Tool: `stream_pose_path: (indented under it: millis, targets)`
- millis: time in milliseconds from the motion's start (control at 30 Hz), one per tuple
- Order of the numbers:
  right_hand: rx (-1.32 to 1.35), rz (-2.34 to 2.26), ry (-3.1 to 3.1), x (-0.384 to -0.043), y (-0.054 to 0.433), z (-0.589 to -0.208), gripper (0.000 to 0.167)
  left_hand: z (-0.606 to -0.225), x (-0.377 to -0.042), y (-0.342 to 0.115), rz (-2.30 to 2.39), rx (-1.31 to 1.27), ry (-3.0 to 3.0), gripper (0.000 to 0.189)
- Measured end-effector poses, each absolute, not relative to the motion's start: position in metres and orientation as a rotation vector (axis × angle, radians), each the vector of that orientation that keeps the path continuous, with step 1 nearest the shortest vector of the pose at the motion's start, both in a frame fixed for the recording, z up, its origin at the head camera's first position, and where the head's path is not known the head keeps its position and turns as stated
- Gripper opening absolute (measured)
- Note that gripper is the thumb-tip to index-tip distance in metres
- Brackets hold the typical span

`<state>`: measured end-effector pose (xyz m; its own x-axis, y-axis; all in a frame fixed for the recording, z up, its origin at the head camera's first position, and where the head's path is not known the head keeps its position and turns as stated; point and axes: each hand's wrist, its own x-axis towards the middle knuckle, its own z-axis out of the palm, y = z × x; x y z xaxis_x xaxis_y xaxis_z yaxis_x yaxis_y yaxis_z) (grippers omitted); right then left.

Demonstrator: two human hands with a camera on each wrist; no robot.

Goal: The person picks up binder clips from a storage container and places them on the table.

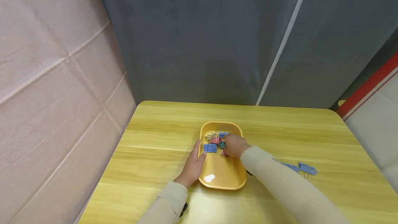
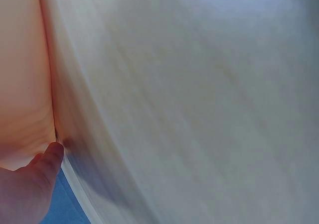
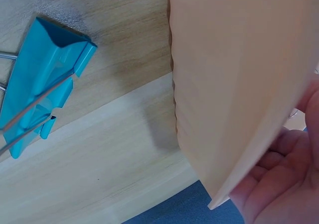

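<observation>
An orange-yellow tray (image 1: 221, 174) sits on the wooden table, with several binder clips in its far half. Among them are a blue binder clip (image 1: 210, 148), a pink binder clip (image 1: 216, 140) and a green binder clip (image 1: 221, 145). My left hand (image 1: 193, 166) holds the tray's left side, thumb over the rim and fingers along the outer wall. Over the right rim reaches my right hand (image 1: 235, 145), its fingers bent down beside the green clip and another blue clip (image 1: 223, 134). The right fingertips are hidden, so whether they pinch a clip does not show.
To the right of the tray, blue binder clips (image 1: 308, 168) lie on the table (image 1: 149, 168), partly behind the right forearm. One large blue clip (image 3: 45, 84) shows close up in the right wrist view. A dark panel (image 1: 192, 44) stands behind the table, a pale wall (image 1: 56, 78) at left.
</observation>
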<state>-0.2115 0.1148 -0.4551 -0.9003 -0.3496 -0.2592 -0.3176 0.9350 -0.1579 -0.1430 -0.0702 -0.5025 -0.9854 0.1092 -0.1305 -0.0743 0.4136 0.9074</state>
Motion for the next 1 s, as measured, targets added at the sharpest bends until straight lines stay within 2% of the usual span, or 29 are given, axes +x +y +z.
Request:
stream_pose_path:
  millis: [1000]
  targets:
    - [-0.504, -0.177, 2.845, -0.204, 0.121, -0.438, 0.031, -0.499, -0.142, -0.070, 1.617, 0.043, 2.487, 0.061]
